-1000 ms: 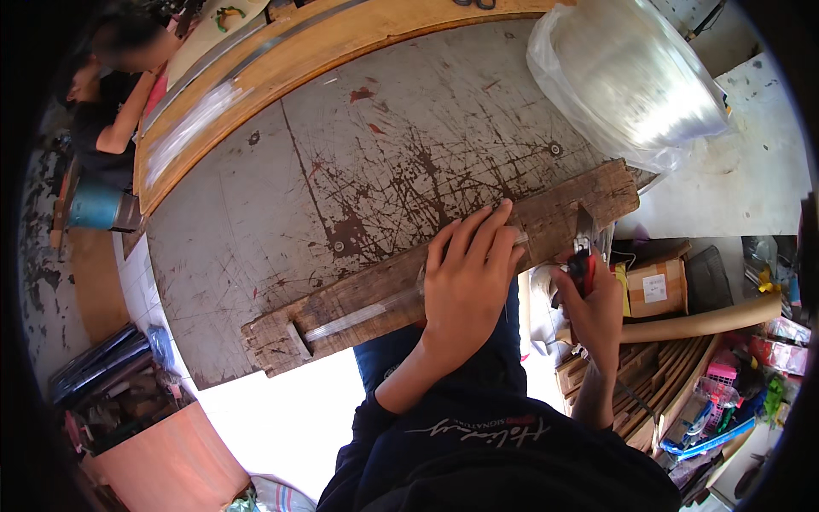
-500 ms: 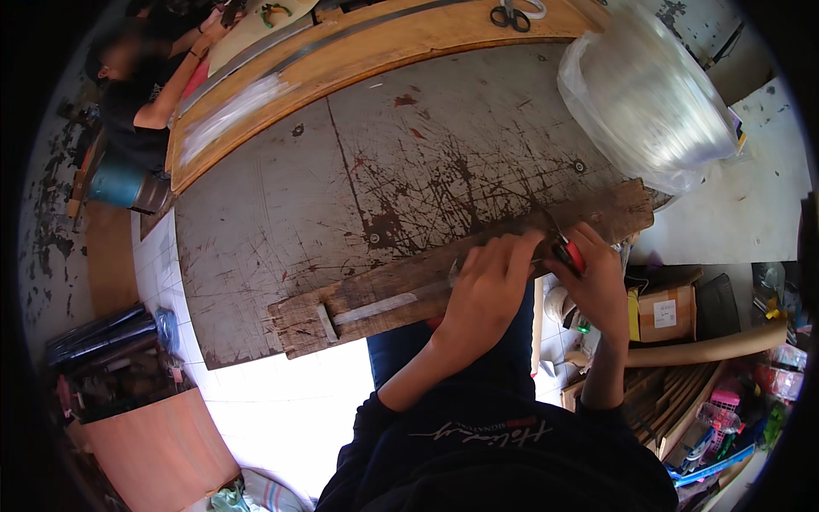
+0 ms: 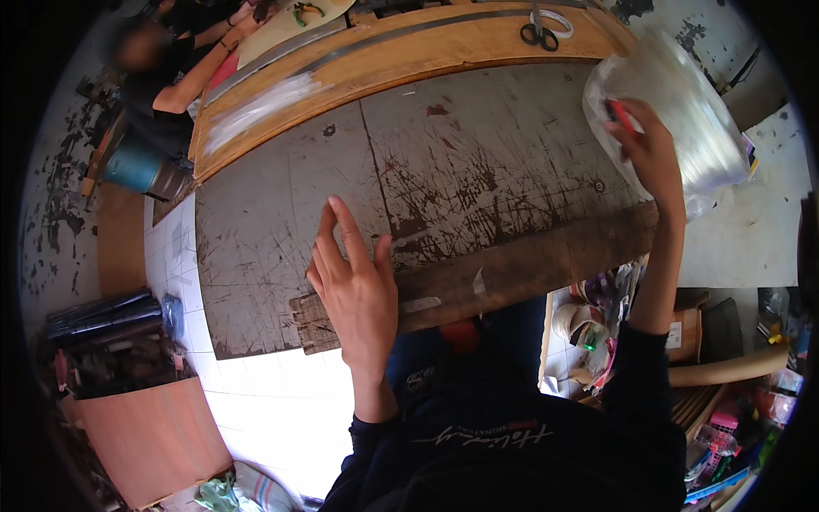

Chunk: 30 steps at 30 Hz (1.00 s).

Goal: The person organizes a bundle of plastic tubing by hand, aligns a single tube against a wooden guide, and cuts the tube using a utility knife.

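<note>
My right hand is closed around a knife with a red and black handle, raised in front of the big roll of clear plastic. Its blade cannot be made out. My left hand hovers over the left part of a worn wooden plank, fingers stretched and thumb apart. Beside that thumb is a faint translucent strip; whether the hand touches it I cannot tell. A pale strip and a small clear scrap lie on the plank.
The plank lies along the near edge of a scratched grey table. Beyond it, a wooden bench carries scissors, a white ring and clear plastic strips. A person works at the far left. Cartons stand lower right.
My hands have separated. The right one rose with the knife toward the plastic roll, and the left one swung left over the plank and spread its fingers. The view has shifted slightly.
</note>
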Available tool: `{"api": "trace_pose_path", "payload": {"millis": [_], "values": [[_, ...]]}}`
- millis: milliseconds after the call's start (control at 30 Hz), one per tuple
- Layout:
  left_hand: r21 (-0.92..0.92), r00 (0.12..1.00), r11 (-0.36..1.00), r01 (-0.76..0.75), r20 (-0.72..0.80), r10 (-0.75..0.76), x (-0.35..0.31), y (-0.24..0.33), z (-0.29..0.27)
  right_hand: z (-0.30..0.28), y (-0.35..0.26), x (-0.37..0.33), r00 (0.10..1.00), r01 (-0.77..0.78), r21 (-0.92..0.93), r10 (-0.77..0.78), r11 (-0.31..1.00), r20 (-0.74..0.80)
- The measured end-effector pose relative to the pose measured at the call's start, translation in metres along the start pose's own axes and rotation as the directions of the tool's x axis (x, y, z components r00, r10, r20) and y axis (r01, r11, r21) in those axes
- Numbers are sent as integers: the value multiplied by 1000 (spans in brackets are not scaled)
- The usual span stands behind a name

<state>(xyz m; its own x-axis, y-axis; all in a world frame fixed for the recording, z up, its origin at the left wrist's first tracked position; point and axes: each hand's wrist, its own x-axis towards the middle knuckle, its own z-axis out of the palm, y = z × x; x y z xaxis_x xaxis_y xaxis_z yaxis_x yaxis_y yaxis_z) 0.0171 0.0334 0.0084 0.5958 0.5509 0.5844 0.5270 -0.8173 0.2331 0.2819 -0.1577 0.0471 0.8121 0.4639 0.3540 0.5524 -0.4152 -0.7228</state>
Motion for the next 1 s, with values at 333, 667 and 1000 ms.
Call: {"api": "trace_pose_path", "payload": {"millis": [333,667,1000], "values": [[-379,740,917,-127,579,341,1,12,-9,-82,176,-115,384,-379,503,627,777,-678],[-120,775,963,-243,573,267,-1,24,10,-51,164,-131,527,-344,606,682,717,-508],[-266,765,881,-392,437,472,-22,30,-2,-55,144,-165,801,-368,611,573,701,-175]]}}
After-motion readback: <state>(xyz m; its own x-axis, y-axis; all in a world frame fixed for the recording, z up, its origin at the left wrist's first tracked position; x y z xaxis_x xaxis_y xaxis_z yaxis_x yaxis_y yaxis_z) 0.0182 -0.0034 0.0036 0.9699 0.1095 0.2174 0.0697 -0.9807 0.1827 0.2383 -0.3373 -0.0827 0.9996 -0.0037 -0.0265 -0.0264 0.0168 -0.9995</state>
